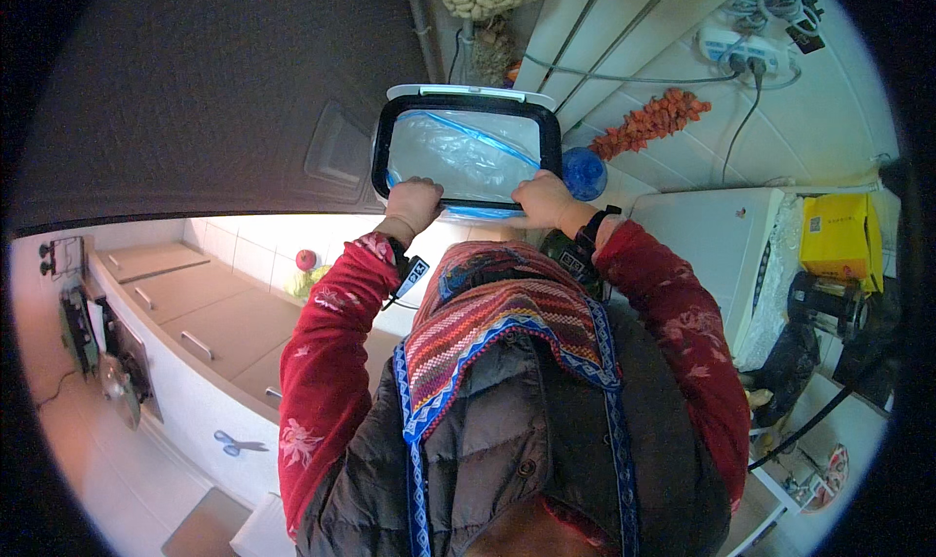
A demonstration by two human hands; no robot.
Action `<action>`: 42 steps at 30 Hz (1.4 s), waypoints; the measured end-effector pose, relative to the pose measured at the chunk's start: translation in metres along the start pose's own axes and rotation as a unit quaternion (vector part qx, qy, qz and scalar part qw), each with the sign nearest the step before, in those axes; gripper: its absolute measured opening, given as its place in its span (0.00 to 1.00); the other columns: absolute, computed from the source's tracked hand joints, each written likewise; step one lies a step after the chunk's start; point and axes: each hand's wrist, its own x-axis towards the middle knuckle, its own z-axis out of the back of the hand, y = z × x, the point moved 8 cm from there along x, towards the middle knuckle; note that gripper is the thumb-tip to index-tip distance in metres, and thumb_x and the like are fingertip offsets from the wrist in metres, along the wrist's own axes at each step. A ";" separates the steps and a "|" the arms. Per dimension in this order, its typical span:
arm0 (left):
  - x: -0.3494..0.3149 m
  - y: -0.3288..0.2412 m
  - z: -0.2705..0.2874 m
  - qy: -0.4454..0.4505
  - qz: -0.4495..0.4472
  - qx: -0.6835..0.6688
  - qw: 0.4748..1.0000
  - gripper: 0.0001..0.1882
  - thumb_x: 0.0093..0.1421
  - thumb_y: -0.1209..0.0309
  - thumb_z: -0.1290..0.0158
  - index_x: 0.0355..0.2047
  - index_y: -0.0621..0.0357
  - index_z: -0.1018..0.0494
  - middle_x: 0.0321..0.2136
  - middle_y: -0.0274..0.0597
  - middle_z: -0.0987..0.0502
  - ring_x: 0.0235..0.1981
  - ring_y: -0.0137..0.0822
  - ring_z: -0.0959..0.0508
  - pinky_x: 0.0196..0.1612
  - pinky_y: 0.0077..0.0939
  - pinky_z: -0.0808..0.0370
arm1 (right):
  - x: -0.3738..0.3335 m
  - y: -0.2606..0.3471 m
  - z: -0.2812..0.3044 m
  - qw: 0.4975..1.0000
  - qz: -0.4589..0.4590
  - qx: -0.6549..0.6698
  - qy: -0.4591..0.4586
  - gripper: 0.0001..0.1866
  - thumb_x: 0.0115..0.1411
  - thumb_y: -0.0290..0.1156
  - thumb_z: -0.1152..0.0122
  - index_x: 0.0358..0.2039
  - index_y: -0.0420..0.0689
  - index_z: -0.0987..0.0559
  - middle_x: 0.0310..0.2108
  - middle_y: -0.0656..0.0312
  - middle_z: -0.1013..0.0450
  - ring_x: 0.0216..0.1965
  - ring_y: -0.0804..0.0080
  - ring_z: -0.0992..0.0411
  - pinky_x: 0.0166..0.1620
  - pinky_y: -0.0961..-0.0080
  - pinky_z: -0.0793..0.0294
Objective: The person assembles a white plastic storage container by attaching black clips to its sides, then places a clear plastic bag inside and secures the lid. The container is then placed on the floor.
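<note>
In front of me stands a bin with rounded corners and a black rim (379,147); a pale edge with a catch (473,91) runs along its far side. A clear plastic bag (458,147) with a blue band lines the opening, and some of it hangs over the near rim. My left hand (414,204) is closed over the near left part of the rim, gripping the bag's edge. At the near right corner my right hand (548,201) grips the same edge, fingers curled over the rim. My fingertips are partly hidden.
Right of the bin are a blue round object (585,174), a string of dried red peppers (651,125) and a power strip (746,55) with cables. A white appliance (707,235) stands at right, a yellow box (840,237) beyond it. Drawers (219,318) and scissors (239,444) are left.
</note>
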 end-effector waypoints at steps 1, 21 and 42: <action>-0.001 -0.001 0.000 -0.011 -0.003 -0.001 1.000 0.10 0.48 0.63 0.45 0.28 0.54 0.25 0.30 0.43 0.24 0.36 0.42 0.25 0.38 0.35 0.27 | 0.000 0.001 0.005 1.000 -0.003 0.021 -0.015 0.22 0.47 0.52 0.43 0.29 0.43 0.24 0.29 0.56 0.27 0.33 0.58 0.29 0.42 0.66 0.36; -0.001 -0.005 -0.007 -0.026 -0.021 -0.043 0.998 0.07 0.48 0.68 0.49 0.28 0.52 0.25 0.30 0.41 0.25 0.36 0.43 0.25 0.37 0.36 0.27 | 0.102 0.019 -0.045 0.923 0.004 0.379 0.070 0.14 0.52 0.37 0.48 0.31 0.40 0.22 0.29 0.50 0.25 0.30 0.58 0.28 0.37 0.66 0.30; 0.006 -0.016 -0.014 -0.021 -0.045 -0.035 0.998 0.07 0.49 0.70 0.52 0.25 0.55 0.25 0.28 0.42 0.25 0.35 0.43 0.25 0.36 0.35 0.27 | 0.039 0.035 0.010 0.981 0.026 0.170 -0.088 0.19 0.51 0.43 0.45 0.39 0.43 0.28 0.37 0.55 0.29 0.38 0.53 0.29 0.40 0.62 0.29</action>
